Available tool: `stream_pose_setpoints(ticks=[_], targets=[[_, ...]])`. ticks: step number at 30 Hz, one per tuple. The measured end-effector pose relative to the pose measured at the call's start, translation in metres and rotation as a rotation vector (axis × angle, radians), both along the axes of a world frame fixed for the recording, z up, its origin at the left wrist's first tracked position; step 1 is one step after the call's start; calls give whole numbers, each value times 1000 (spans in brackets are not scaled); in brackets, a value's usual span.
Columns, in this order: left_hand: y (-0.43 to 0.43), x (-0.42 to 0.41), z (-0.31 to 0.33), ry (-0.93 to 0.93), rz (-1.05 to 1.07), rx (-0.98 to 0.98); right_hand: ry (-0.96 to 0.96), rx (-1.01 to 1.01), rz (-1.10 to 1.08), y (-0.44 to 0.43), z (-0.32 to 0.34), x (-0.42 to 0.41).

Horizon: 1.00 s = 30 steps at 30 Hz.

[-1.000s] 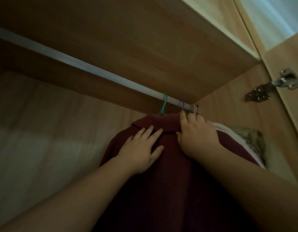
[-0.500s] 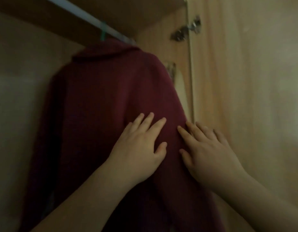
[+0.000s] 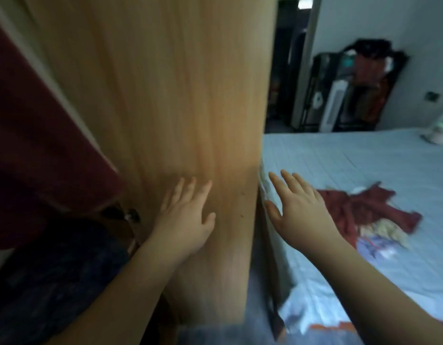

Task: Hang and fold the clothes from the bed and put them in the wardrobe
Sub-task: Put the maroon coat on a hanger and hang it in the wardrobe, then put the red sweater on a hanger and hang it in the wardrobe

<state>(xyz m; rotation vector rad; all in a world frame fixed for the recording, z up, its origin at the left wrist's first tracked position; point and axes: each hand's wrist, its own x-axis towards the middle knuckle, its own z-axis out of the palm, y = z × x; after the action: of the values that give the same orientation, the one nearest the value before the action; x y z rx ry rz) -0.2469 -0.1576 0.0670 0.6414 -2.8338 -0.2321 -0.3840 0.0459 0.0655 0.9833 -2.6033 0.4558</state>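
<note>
**Reaching for the next garment on the bed**

The heap of clothes (image 3: 372, 220) is lying on the bed (image 3: 340, 155), at about 4 o'clock in the view, with a red garment (image 3: 359, 210) spreading over paler pieces. It is crumpled, so no collar or hem is showing which way it points. Its widest run is going roughly from 10 to 4 o'clock.

The right hand (image 3: 302, 207) is hovering at the heap's 9 o'clock, fingers straight, holding nothing. The left hand (image 3: 188, 220), equally released, is spreading before the wardrobe door (image 3: 165, 95); I cannot tell whether it is touching. A maroon garment (image 3: 29, 145) is hanging at 9 o'clock.

The best move is probably pinching the red piece alone at an edge, lifting it clear, then finding its shoulders.
</note>
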Motion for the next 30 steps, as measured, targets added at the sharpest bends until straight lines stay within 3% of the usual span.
stream_pose_setpoints(ticks=[8,15,22,30], targets=[[161,-128,-92,-160,-183,59,-275,86,-227,184,-91,-80],[268,-230,-134,-205,-211,96,-328,134,-324,316,-127,-161],[312,-302,-158,-235,-235,120,-392,146,-306,353,-150,-223],[301,-403,-211,-340,-287,107,-458,201,-286,346,-188,-316]])
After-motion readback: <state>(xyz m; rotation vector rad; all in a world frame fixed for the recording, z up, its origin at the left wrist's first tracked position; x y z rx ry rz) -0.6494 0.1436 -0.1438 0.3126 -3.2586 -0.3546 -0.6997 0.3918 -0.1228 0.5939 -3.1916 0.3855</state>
